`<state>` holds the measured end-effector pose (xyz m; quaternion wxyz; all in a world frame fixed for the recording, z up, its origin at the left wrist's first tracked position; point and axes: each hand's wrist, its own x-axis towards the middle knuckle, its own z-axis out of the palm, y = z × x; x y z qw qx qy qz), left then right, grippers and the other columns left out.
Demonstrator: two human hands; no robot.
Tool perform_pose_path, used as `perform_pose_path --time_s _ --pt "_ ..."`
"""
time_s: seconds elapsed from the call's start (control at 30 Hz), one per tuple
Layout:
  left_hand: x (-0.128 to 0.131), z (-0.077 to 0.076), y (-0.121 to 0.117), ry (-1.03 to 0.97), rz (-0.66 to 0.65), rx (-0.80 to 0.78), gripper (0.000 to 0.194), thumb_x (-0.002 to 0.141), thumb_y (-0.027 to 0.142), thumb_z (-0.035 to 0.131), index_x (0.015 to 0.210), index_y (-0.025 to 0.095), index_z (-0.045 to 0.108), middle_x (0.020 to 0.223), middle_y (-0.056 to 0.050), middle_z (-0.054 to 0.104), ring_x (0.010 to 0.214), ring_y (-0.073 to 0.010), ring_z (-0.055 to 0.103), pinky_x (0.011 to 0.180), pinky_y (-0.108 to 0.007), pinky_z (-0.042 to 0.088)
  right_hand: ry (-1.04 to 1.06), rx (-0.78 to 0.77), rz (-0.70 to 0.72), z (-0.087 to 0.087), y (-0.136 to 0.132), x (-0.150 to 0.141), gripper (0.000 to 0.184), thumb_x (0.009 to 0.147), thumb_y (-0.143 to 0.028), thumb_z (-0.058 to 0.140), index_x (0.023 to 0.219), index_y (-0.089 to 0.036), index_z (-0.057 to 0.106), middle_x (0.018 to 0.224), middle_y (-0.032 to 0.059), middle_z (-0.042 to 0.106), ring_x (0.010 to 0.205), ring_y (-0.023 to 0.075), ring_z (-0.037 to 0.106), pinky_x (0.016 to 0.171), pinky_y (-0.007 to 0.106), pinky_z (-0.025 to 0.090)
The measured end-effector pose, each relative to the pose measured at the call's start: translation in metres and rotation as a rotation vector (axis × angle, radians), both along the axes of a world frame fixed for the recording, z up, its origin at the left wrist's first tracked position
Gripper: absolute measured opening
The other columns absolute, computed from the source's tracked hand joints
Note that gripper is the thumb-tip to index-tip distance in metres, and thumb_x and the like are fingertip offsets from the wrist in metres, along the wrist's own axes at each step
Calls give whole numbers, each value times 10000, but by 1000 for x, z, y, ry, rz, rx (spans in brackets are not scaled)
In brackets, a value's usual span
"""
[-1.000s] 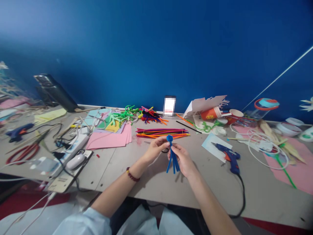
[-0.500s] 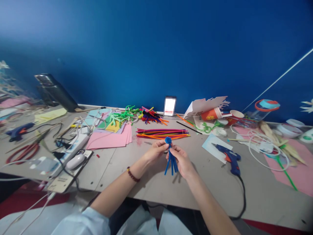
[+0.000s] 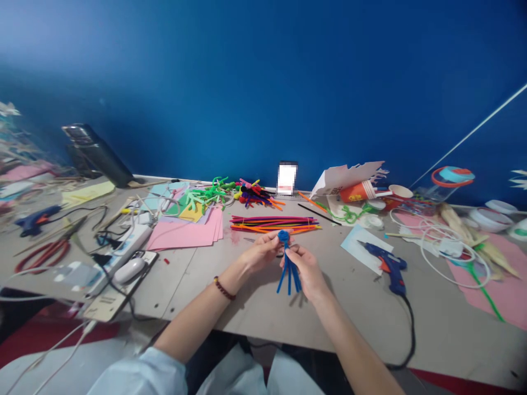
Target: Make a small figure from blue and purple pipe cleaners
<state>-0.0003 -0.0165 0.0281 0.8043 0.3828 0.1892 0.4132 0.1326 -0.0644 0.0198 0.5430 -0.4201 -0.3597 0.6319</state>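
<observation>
Bundle of thin, blue, fuzzy craft stems (image 3: 289, 280), topped by a round, coiled blue knob (image 3: 283, 236), is held upright above a grey tabletop (image 3: 251, 318), near the centre. The stems fan out downward. Just below the knob, the bundle is pinched by the fingers of the left hand (image 3: 261, 253); slightly lower, it is gripped between the thumb and fingers of the right hand (image 3: 307, 269). Beyond the hands, a flat bunch of pink, purple and orange fuzzy stems (image 3: 272, 222) is laid crosswise. At the right, a blue glue gun (image 3: 393, 264) is seen, partly on pale blue paper (image 3: 349, 241).

The bundle is judged very light, soft outside but springy and bendable, hardly slippery. It is best taken at the gathered neck; the knob could be flattened by squeezing, and the loose ends easily bent.
</observation>
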Motion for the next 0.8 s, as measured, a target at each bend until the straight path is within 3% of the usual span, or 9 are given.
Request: perform_pose_path --time_s 0.33,0.67,0.8 --pt "0 -8 1 -52 -21 -27 391 611 413 782 884 156 670 799 -36 574 556 -89 514 403 -186 432 37 -15 64 2 -4 -5 278 674 -410 717 676 -185 554 549 -7 635 506 118 561 519 228 431" --pt "-1 -8 1 -57 34 -25 417 575 398 811 850 118 669 760 -40 610 547 -81 527 466 -188 421 54 -8 65 1 -5 -6 273 686 -394 709 652 -179 543 543 0 637 488 102 545 493 203 434" --pt "1 -8 0 -25 5 -30 469 587 429 796 914 114 675 751 -40 612 497 -73 498 445 -204 420 70 -33 26 0 -4 -7 275 663 -410 724 684 -181 572 580 -8 635 447 93 515 409 195 385"
